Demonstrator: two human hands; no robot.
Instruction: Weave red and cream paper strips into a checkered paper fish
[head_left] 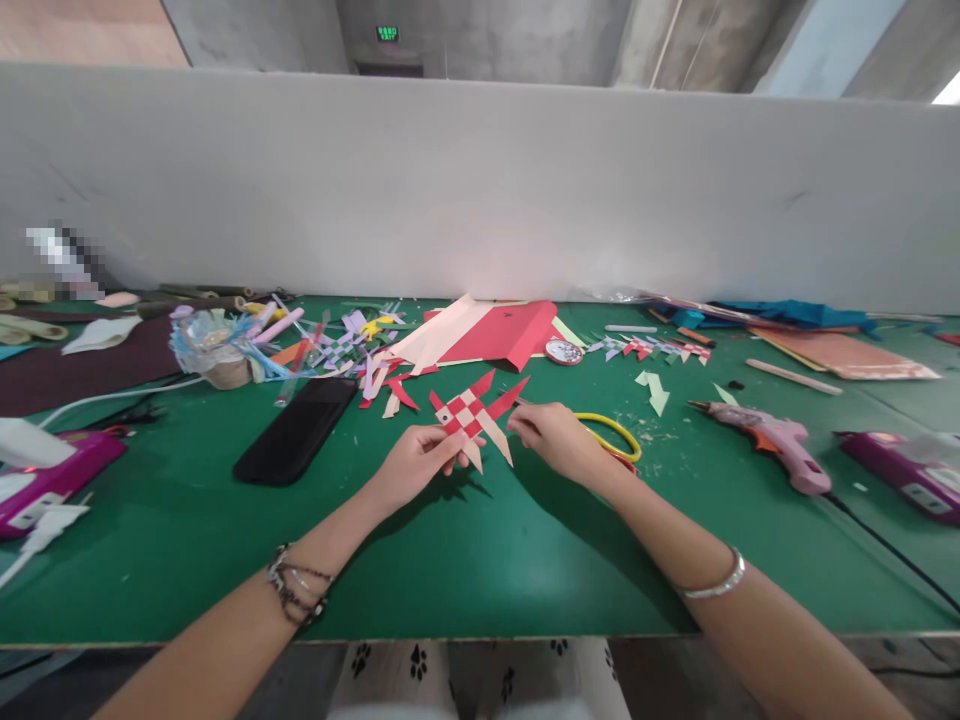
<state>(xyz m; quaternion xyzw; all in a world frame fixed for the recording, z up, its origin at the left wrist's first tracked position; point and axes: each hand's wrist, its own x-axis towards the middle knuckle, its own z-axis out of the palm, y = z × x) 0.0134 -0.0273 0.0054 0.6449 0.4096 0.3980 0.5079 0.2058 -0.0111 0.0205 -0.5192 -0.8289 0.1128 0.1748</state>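
Note:
A woven paper fish (469,412) in red and pale pink, with pointed strips for fins and tail, is held above the green table. My left hand (421,460) pinches its lower left edge between thumb and fingers. Close to the right side of the fish is my right hand (551,432), its fingers curled together by the red tail strip; a thin dark tip shows at the fingers, but what they hold is too small to name. Yellow-handled scissors or a ring (611,432) lies partly behind my right hand.
A black phone (296,430) lies left of my hands. Red and pink paper sheets (491,335) and woven strips are behind. To the right are a pink glue gun (784,440) with its cord and a purple power strip (907,475); another power strip (64,480) is at far left.

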